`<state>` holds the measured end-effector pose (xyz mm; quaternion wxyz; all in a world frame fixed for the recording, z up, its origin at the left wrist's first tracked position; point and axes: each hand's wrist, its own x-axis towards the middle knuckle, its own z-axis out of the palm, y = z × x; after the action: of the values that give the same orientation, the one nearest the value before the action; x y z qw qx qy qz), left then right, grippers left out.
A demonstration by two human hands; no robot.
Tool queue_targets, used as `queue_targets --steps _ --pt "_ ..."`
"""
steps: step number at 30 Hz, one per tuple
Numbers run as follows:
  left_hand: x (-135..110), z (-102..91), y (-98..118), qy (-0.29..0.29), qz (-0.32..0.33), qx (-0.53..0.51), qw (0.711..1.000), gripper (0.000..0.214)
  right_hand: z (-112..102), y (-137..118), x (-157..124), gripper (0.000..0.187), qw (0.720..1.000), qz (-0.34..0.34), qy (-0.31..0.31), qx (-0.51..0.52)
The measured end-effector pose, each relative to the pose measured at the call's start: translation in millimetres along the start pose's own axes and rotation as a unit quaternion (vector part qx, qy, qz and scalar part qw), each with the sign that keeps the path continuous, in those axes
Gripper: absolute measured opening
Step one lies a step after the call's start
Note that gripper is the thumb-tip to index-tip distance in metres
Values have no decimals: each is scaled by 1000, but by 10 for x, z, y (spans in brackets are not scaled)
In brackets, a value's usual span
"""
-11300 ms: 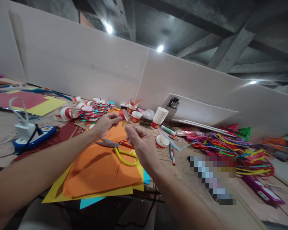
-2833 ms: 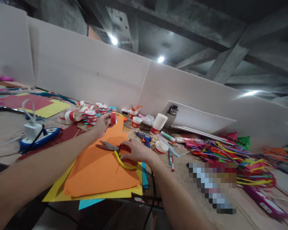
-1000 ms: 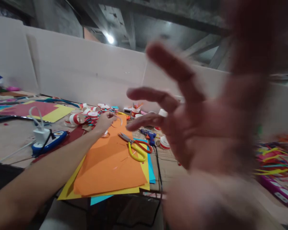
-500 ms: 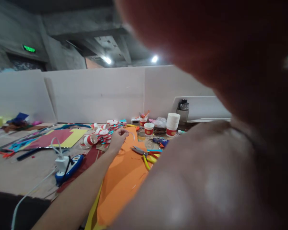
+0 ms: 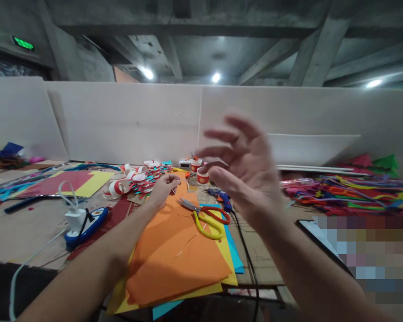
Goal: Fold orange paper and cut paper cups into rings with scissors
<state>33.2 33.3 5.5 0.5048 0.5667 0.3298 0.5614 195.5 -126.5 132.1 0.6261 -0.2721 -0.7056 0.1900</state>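
My left hand [image 5: 164, 191] is closed in a pinch over the far end of the orange sheets [image 5: 177, 268]. A thin, curved white strip [image 5: 187, 184] sticks out beside its fingertips. My right hand [image 5: 248, 165] is raised in the air with its fingers spread and holds nothing; motion blurs it slightly. Below and between the hands, scissors [image 5: 204, 215] with one red and one yellow handle lie on the orange sheets. Left of my left hand are red-and-white paper cup rings [image 5: 139, 179] with light-blue bits on them. A paper cup [image 5: 202, 177] stands behind my right fingertips.
A blue glue gun [image 5: 226, 202] with a black cable lies right of the scissors. A blue power strip [image 5: 96, 222] with a white plug sits at left. Colourful pipe cleaners [image 5: 349, 190] and a tablet-like device [image 5: 322, 239] are at right. White boards [image 5: 127, 125] stand behind.
My right hand and arm have swung down from close before the camera to above the table, uncovering the right side. The left hand stays in about the same place, still pinching.
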Motion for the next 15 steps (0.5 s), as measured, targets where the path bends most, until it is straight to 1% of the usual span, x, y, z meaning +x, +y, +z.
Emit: queue_targets --steps 2,3,4,5,6,7,8,10,13,15 --pt "-37 65 6 -41 -19 -38 998 26 39 360 -69 44 997 59 25 -43" --pt "-61 97 13 -67 -27 -59 996 27 53 575 -115 39 991 104 39 -74" --pt "-90 126 23 -93 -32 -77 992 27 60 789 -166 40 982 147 43 -106" --pt "-121 153 36 -116 -33 -89 989 28 62 982 -218 37 973 186 41 -132" --pt "-153 177 54 -133 -33 -96 986 29 61 1141 -267 34 966 213 40 -144" --pt "-184 197 74 -148 -34 -104 983 31 57 1258 -309 30 962 229 25 -145" --pt "-213 214 97 -159 -35 -113 980 34 53 1332 -341 26 960 246 1 -132" --pt "-258 237 141 -180 -31 -131 974 37 44 1377 -376 22 953 290 -11 -81" --pt "-289 252 167 -191 -33 -157 968 45 43 1332 -384 21 934 356 13 10" --pt "-289 255 140 -181 -42 -157 970 45 51 1314 -392 21 924 377 25 57"
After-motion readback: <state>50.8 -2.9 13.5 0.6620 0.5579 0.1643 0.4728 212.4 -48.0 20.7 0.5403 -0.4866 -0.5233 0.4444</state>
